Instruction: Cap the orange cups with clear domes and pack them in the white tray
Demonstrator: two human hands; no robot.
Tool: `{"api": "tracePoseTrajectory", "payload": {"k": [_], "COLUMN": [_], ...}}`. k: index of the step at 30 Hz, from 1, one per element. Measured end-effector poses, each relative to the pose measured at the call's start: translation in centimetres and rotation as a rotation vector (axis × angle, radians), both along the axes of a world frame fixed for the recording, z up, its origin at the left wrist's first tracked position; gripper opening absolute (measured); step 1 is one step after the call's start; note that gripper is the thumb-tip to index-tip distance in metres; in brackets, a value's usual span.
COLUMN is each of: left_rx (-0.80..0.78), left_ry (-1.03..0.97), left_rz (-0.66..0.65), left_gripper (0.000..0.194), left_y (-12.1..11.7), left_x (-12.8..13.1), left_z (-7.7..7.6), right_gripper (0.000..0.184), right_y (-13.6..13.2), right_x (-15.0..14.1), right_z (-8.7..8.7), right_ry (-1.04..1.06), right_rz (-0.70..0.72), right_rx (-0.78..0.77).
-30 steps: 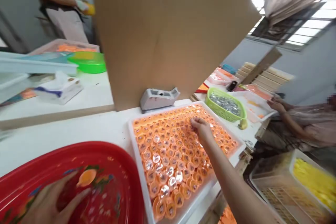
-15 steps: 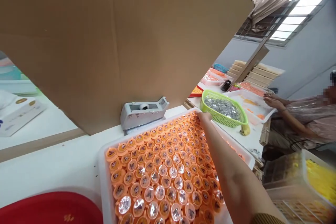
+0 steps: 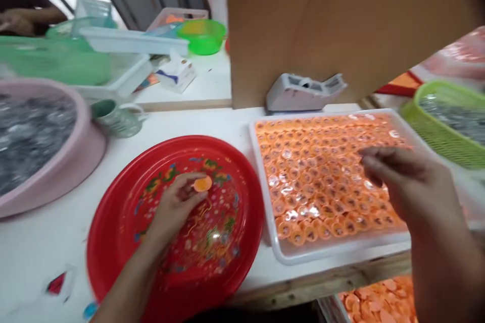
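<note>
Over a red patterned round tray (image 3: 113,222), my left hand (image 3: 176,207) pinches a small round orange cap (image 3: 203,183) between thumb and fingers. My right hand (image 3: 413,176) hovers above the right part of a white rectangular tray (image 3: 326,255). Its thumb and fingers are drawn together; whether anything sits between them is hidden. Rows of orange round caps (image 3: 322,176), with clear shiny tops and small dark pictures inside, fill most of that white tray.
A pink basin (image 3: 87,131) of clear pieces and a green mug (image 3: 119,118) stand left. Behind are a tape dispenser (image 3: 303,93) and a cardboard sheet (image 3: 322,25). A lime basket (image 3: 435,123) is right; a bin of orange pieces (image 3: 379,300) sits below the table edge.
The view has swung left. My right hand has left the white tray's far edge and come back above the caps. My left hand has come into view with an orange cap.
</note>
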State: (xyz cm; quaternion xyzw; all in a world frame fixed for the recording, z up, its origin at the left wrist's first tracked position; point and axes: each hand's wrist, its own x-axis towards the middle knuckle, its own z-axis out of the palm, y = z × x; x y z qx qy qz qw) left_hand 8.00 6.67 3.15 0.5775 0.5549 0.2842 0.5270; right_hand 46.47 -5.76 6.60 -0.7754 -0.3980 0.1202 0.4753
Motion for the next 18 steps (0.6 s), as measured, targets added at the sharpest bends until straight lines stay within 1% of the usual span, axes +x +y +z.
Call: {"api": "tracePoseTrajectory", "payload": {"k": [1, 2, 3, 4, 5, 6, 7, 9, 10, 12, 15, 18], "left_rx": [-0.006, 0.001, 0.003, 0.003, -0.002, -0.016, -0.038, -0.088, -0.11, -0.135, -0.131, -0.132], "left_ry": [0.0, 0.002, 0.005, 0.006, 0.004, -0.001, -0.01, -0.034, -0.042, -0.063, -0.133, -0.201], "left_rz": [-0.023, -0.039, -0.053, -0.062, -0.065, -0.067, -0.068, -0.065, -0.066, -0.069, -0.071, -0.075], "left_gripper": [0.036, 0.034, 0.031, 0.029, 0.027, 0.026, 0.026, 0.026, 0.025, 0.026, 0.024, 0.022], "left_y": [-0.4, -0.9, -1.3, -1.9, -2.5, -3.1, -3.8, -5.0, -5.5, -6.3, -7.0, -7.4], "left_x": [-0.5, -0.9, -1.3, -1.8, -2.3, -2.8, -3.3, -4.4, -4.9, -5.6, -6.2, -6.6], "left_z": [-0.1, -0.3, -0.4, -0.4, -0.4, -0.4, -0.4, -0.3, -0.3, -0.5, -0.9, -1.0], "right_gripper": [0.013, 0.006, 0.01, 0.018, 0.025, 0.03, 0.031, 0.03, 0.03, 0.033, 0.038, 0.031], "right_y": [-1.2, -2.1, -2.9, -3.3, -3.5, -3.4, -3.3, -2.7, -2.5, -2.2, -1.9, -1.9], "right_x": [-3.3, -6.7, -10.1, -13.2, -16.1, -18.5, -20.5, -23.3, -24.2, -25.5, -26.8, -27.6], "right_z": [-0.1, -0.2, -0.3, -0.7, -1.2, -2.0, -2.8, -4.6, -5.3, -6.6, -7.6, -8.1], "right_ry": [-0.02, -0.029, -0.022, -0.018, -0.051, -0.127, -0.209, -0.332, -0.353, -0.364, -0.435, -0.417], "right_rz": [0.213, 0.463, 0.686, 0.847, 0.953, 0.99, 0.997, 0.974, 0.969, 0.971, 0.968, 0.973], "right_rx": [-0.07, -0.1, -0.135, -0.161, -0.19, -0.201, -0.206, -0.199, -0.201, -0.223, -0.296, -0.32]}}
